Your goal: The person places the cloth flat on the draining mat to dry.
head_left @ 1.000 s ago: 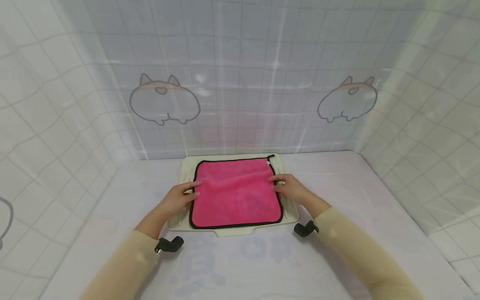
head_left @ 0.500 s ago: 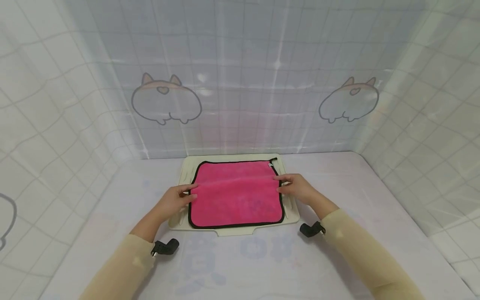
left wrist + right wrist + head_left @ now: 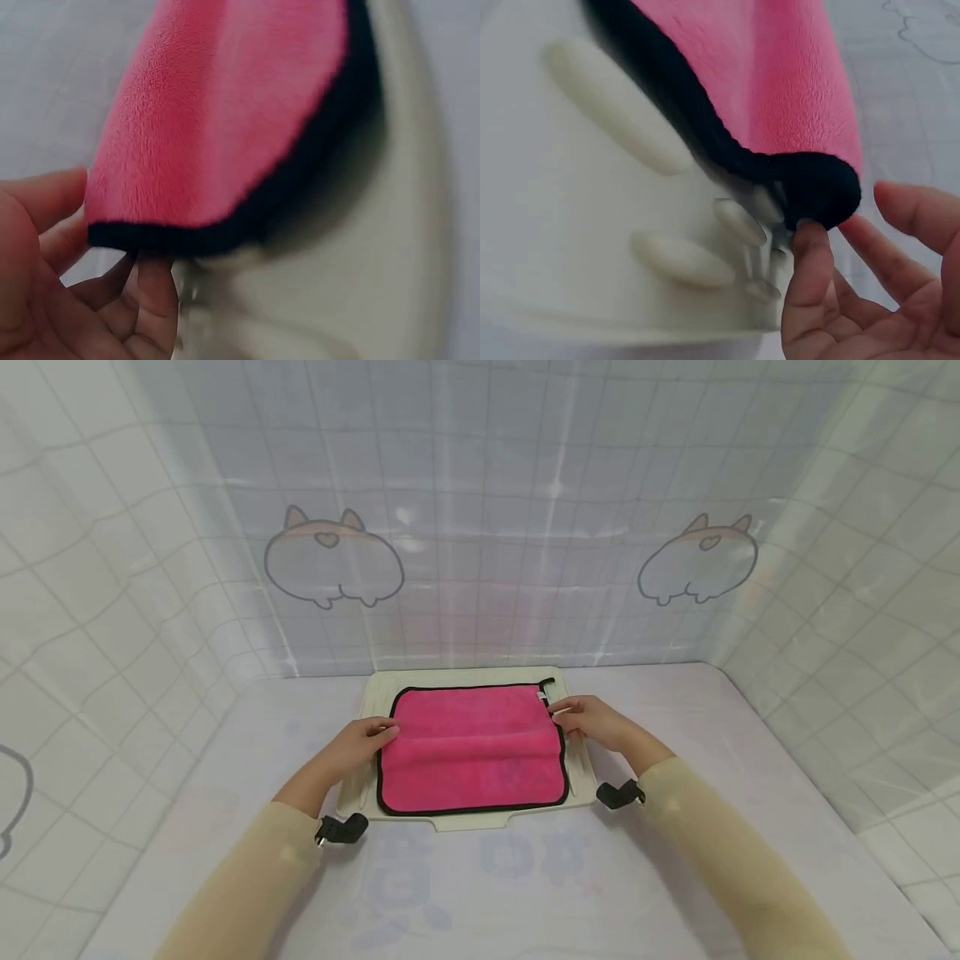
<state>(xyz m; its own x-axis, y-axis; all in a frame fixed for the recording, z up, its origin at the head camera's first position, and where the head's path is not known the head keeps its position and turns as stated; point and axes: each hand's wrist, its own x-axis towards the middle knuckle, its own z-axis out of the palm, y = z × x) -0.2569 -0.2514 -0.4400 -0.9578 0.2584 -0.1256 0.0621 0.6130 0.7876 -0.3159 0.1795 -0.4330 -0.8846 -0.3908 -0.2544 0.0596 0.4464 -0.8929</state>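
A bright pink plush towel [image 3: 465, 785] with a black border and a small white tag lies over a cream board [image 3: 465, 677]. A raised ridge crosses it from side to side. At its left edge my left hand [image 3: 358, 745] pinches the border, the thumb against the pink side and other fingers beneath, as the left wrist view shows. My right hand [image 3: 600, 723] is at the opposite edge. In the right wrist view its fingertips [image 3: 811, 240] touch the black border from below, while the thumb stands slightly apart from the fabric.
Raised oval bumps [image 3: 682, 259] and small shiny parts [image 3: 761, 289] show on the board near my right fingers. The board rests on a pale printed table cover [image 3: 495, 902]. Gridded sheets [image 3: 480, 527] with cartoon animals hang behind, and others stand at both sides.
Both hands have narrowed the gap between thumb and fingers at the towel's edges. The left hand has shifted slightly up. The ridge now lies closer to the near edge.
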